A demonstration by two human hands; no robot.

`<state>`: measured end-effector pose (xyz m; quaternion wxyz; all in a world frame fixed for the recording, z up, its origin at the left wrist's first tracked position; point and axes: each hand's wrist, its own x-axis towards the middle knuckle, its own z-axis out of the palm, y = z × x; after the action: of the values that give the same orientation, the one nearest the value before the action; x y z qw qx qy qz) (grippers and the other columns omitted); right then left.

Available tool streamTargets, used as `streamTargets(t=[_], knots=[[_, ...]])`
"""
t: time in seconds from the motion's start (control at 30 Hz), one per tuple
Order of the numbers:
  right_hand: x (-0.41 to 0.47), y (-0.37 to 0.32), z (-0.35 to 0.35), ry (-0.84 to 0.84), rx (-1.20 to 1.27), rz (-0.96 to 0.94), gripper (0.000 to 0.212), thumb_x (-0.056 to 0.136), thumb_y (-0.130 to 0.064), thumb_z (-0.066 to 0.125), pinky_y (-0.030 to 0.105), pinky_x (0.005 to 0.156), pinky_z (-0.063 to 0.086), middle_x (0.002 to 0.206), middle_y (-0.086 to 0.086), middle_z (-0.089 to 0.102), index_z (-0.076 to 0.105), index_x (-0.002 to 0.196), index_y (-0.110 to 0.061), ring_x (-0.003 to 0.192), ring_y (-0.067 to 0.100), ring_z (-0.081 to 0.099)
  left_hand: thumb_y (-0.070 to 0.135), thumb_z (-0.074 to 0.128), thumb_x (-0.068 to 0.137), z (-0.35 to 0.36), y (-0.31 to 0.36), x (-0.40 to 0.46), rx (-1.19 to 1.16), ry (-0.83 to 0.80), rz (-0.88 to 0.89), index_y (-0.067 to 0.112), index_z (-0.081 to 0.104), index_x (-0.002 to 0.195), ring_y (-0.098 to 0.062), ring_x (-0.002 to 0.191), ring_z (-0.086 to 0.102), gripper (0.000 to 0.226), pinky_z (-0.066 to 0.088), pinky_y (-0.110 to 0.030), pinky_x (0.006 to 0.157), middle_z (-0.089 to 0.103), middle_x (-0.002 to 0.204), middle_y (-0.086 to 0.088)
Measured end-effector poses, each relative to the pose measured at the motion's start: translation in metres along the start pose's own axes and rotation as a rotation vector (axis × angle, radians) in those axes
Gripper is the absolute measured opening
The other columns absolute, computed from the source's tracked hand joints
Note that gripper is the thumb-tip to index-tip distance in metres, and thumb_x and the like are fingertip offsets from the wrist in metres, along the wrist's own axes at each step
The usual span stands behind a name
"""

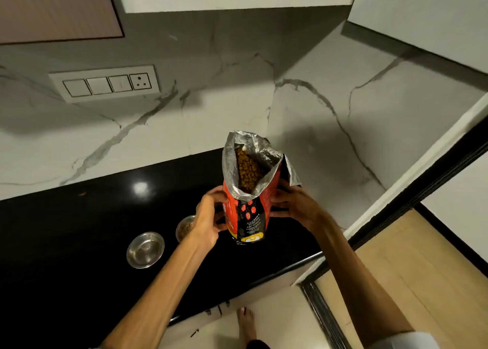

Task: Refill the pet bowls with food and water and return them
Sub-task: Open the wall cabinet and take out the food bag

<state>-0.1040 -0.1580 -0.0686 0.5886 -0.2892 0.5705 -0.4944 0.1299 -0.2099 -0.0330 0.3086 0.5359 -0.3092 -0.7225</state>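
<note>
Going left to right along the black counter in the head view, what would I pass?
Empty steel bowl → bowl with food → left hand → open food bag → right hand.

A red-and-black food bag [249, 211] stands upright at the frame's centre, its silver-lined top open on brown kibble [249, 170]. Left of it sit two steel bowls — one [145, 249] in plain view at lower left, shiny inside; the other [185, 227] partly hidden, with some kibble in it.
</note>
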Motion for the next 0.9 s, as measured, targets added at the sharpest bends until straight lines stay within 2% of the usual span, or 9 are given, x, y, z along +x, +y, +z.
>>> streamTargets(t=[0.1, 0.17, 0.33, 0.43, 0.57, 0.7, 0.77, 0.83, 0.9], knots=[[0.015, 0.027, -0.007, -0.001, 0.027, 0.03, 0.047, 0.092, 0.011, 0.059, 0.049, 0.088, 0.063, 0.135, 0.021, 0.067, 0.064, 0.134, -0.01, 0.122, 0.043, 0.065, 0.014, 0.056, 0.075, -0.004, -0.017, 0.012, -0.025, 0.037, -0.002, 0.03, 0.08, 0.1, -0.029, 0.116, 0.065, 0.038, 0.052, -0.051, 0.094, 0.076, 0.109, -0.004], [0.025, 0.043, -0.011, -0.003, 0.047, 0.05, 0.048, 0.094, 0.013, 0.056, 0.052, 0.091, 0.062, 0.137, 0.021, 0.066, 0.062, 0.137, -0.009, 0.125, 0.043, 0.064, 0.011, 0.056, 0.078, -0.006, -0.026, 0.02, -0.032, 0.037, -0.004, 0.027, 0.078, 0.105, -0.028, 0.115, 0.065, 0.038, 0.053, -0.05, 0.094, 0.076, 0.111, -0.003], [0.04, 0.067, -0.018, -0.016, 0.023, 0.087, 0.057, 0.083, -0.002, 0.071, 0.061, 0.102, 0.054, 0.137, 0.018, 0.066, 0.061, 0.139, -0.009, 0.126, 0.04, 0.064, 0.007, 0.06, 0.08, -0.012, -0.045, 0.041, -0.06, 0.041, -0.034, 0.026, 0.073, 0.116, -0.026, 0.112, 0.065, 0.043, 0.053, -0.047, 0.094, 0.073, 0.119, -0.006], [0.047, 0.073, -0.018, -0.025, 0.015, 0.095, 0.057, 0.081, -0.001, 0.073, 0.057, 0.101, 0.056, 0.135, 0.015, 0.069, 0.061, 0.137, -0.008, 0.123, 0.035, 0.067, 0.004, 0.06, 0.08, -0.014, -0.055, 0.055, -0.088, 0.06, -0.051, 0.026, 0.074, 0.112, -0.028, 0.114, 0.065, 0.042, 0.053, -0.048, 0.095, 0.073, 0.122, -0.008], [0.061, 0.081, -0.023, -0.033, -0.013, 0.125, 0.05, 0.084, 0.005, 0.072, 0.056, 0.101, 0.055, 0.133, 0.016, 0.07, 0.063, 0.133, -0.004, 0.122, 0.034, 0.068, 0.002, 0.061, 0.078, -0.017, -0.069, 0.071, -0.113, 0.072, -0.08, 0.026, 0.071, 0.12, -0.033, 0.119, 0.063, 0.049, 0.048, -0.055, 0.105, 0.072, 0.125, -0.013], [0.076, 0.089, -0.028, 0.002, -0.032, 0.179, 0.066, 0.075, 0.0, 0.08, 0.057, 0.099, 0.057, 0.133, 0.02, 0.068, 0.056, 0.136, 0.004, 0.118, 0.036, 0.07, -0.002, 0.059, 0.079, -0.017, -0.081, 0.083, -0.148, 0.089, -0.096, 0.025, 0.069, 0.123, -0.034, 0.117, 0.063, 0.052, 0.049, -0.057, 0.106, 0.073, 0.12, -0.011], [0.082, 0.091, -0.031, 0.015, -0.043, 0.199, 0.066, 0.077, 0.002, 0.08, 0.056, 0.097, 0.058, 0.133, 0.022, 0.067, 0.053, 0.137, 0.006, 0.116, 0.037, 0.071, -0.004, 0.058, 0.079, -0.017, -0.086, 0.09, -0.178, 0.098, -0.105, 0.025, 0.068, 0.123, -0.033, 0.117, 0.062, 0.053, 0.051, -0.053, 0.1, 0.071, 0.12, -0.009], [0.087, 0.092, -0.033, -0.016, -0.065, 0.193, 0.048, 0.084, 0.009, 0.072, 0.054, 0.098, 0.058, 0.128, 0.02, 0.071, 0.061, 0.131, 0.006, 0.116, 0.036, 0.071, -0.008, 0.057, 0.08, -0.016, -0.091, 0.096, -0.206, 0.103, -0.107, 0.023, 0.067, 0.123, -0.031, 0.112, 0.062, 0.053, 0.053, -0.046, 0.087, 0.07, 0.117, -0.008], [0.091, 0.094, -0.035, -0.026, -0.076, 0.194, 0.042, 0.086, 0.012, 0.069, 0.051, 0.097, 0.059, 0.125, 0.018, 0.073, 0.065, 0.127, 0.005, 0.115, 0.036, 0.071, -0.011, 0.053, 0.083, -0.016, -0.096, 0.1, -0.22, 0.106, -0.103, 0.017, 0.065, 0.127, -0.03, 0.109, 0.061, 0.054, 0.053, -0.041, 0.078, 0.069, 0.115, -0.007]])
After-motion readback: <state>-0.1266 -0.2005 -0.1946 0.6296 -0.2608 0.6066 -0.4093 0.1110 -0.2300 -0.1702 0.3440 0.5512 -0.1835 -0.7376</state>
